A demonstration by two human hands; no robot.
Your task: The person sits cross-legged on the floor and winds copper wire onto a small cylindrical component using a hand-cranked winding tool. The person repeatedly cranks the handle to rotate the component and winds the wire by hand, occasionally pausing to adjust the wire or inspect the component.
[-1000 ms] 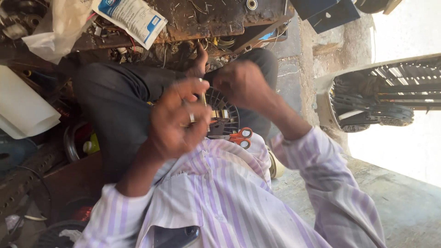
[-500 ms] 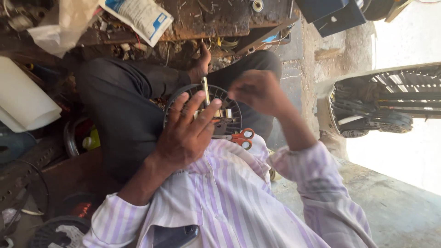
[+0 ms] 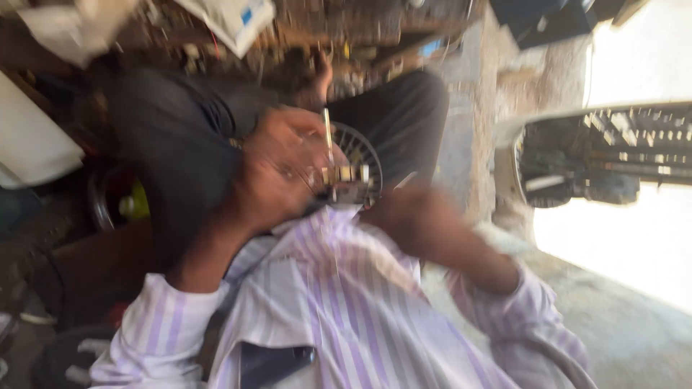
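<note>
My left hand (image 3: pixel 277 173) is over my lap and grips a round black finned part (image 3: pixel 360 155) with small light-coloured pieces at its middle. A thin yellowish rod (image 3: pixel 328 133) stands up beside its fingers. My right hand (image 3: pixel 411 223) is lower, close to my striped shirt (image 3: pixel 339 288), and too blurred to show its fingers or anything in them. My legs in dark trousers (image 3: pixel 166 122) stretch away from me.
A cluttered workbench edge with wires and a white packet (image 3: pixel 231 18) lies beyond my legs. A white container (image 3: pixel 32 140) stands at the left. A dark grille-like machine (image 3: pixel 598 155) sits on the concrete at the right, with bright daylight behind.
My right hand has dropped from the round part down toward my lap. The left hand stays on the part, now with the rod upright beside it. The view has shaken and blurred.
</note>
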